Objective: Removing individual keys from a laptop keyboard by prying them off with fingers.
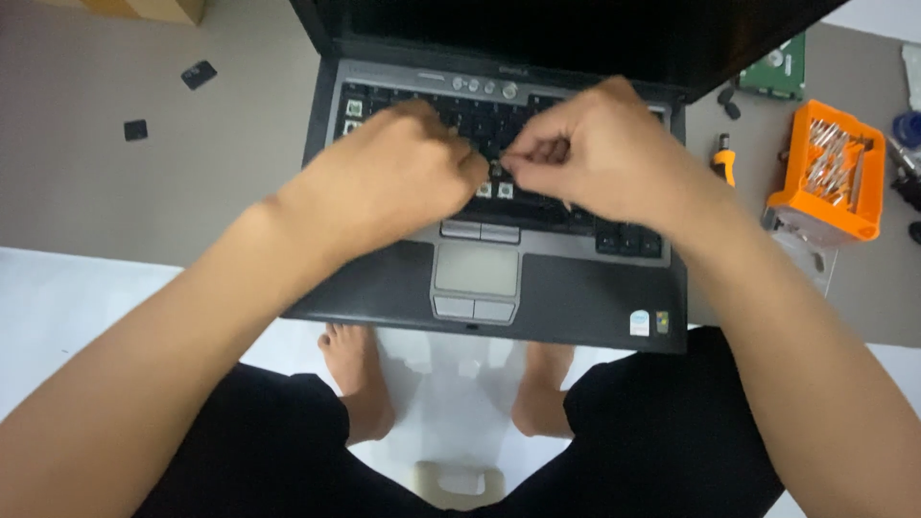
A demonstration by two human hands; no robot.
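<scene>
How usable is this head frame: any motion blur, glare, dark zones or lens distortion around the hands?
Head view: left hand and right hand are slightly motion-softened over the laptop keyboard; the laptop screen is nearly black, detail lost; lighting is dim and even, without glare; the orange bit case looks soft near the edge; wide-angle stretch enlarges the forearms.

The light is soft and a bit dim. The laptop [499, 240] screen above the keys is almost black. The white floor below the laptop looks brightest. Both hands over the keys are a little blurry. Edges bend outward slightly.
</scene>
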